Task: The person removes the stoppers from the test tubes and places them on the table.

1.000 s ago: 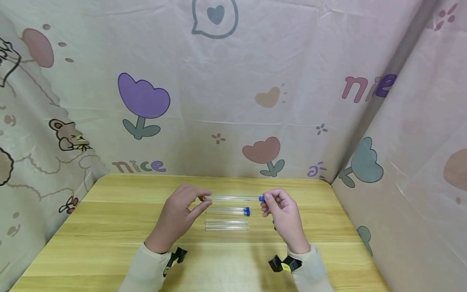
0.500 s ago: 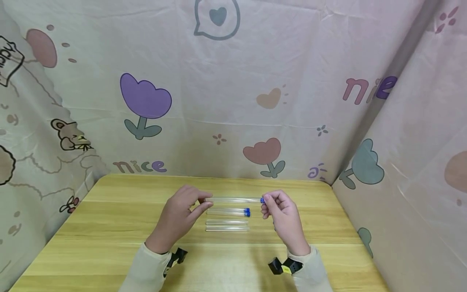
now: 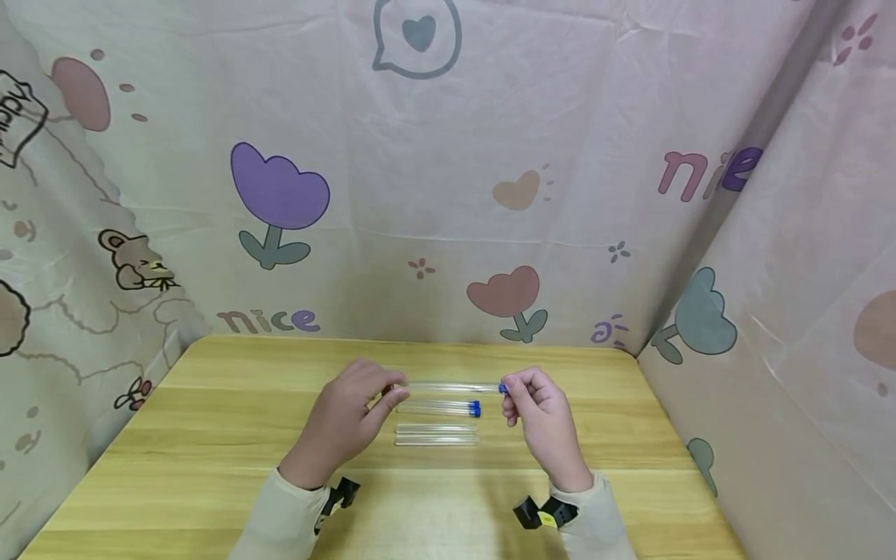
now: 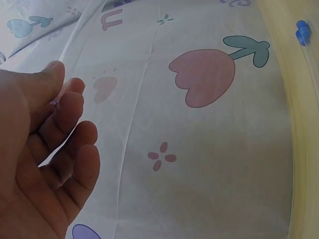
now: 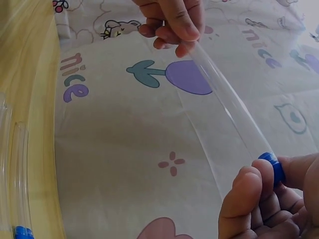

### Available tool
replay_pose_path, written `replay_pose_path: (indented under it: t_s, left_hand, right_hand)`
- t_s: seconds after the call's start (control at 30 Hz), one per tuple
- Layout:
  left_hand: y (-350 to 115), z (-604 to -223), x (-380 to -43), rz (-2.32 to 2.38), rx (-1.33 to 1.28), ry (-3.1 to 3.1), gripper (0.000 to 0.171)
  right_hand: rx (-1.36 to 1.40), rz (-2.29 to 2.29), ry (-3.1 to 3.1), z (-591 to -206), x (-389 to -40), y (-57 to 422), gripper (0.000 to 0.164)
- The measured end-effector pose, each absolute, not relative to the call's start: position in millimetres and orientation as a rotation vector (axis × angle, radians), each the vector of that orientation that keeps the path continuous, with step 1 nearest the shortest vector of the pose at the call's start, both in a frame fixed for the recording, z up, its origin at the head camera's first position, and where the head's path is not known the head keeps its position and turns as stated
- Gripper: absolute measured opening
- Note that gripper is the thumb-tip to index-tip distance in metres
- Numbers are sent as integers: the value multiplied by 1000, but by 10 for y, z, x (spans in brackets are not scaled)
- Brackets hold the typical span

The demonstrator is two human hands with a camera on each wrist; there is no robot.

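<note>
Clear tube (image 3: 455,387), one: raised above the table (image 3: 175,467), running crosswise between the two hands; see-through along its length in my right wrist view. Blue cap (image 5: 271,168), one: on the tube's right end. Left hand (image 3: 346,408): I see thumb and fingers pinching the tube's left end. Right hand (image 3: 542,416): thumb and fingers pinching the blue cap. Capped tubes (image 3: 441,407), a pair: side by side on the table, blue ends rightward. Plain tubes (image 3: 437,435), a small row: on the table, nearer the person; I cannot tell the count. Writing: "nice" on the backdrop (image 3: 420,179), left and again right. Yellow tag (image 3: 547,519), right wrist: too small for me to read.
</note>
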State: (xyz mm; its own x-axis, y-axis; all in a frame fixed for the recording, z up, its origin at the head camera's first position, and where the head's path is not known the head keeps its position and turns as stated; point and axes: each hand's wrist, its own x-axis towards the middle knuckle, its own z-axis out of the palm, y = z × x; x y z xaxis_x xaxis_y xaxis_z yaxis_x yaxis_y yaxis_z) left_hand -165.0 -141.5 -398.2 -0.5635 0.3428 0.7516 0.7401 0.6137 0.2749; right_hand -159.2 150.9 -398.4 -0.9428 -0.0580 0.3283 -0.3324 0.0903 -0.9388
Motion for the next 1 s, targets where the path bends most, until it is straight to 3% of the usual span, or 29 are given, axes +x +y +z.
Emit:
replay_pose_path:
  t_s: [0.27, 0.6, 1.0]
  left_hand:
    - [-1409, -3989, -1643, -734, -851, -2224, 3]
    - [-1394, -3999, -1619, -710, -853, -2358, 10]
    - [-1407, -4023, -1620, -839, -802, -2410, 37]
  right_hand:
    - [371, 1911, -2179, -3984, -1584, 1492, 23]
    - [329, 1926, -2178, -4001, -1586, 1464, 22]
    - [388, 1903, -2131, -4024, -1577, 1433, 21]
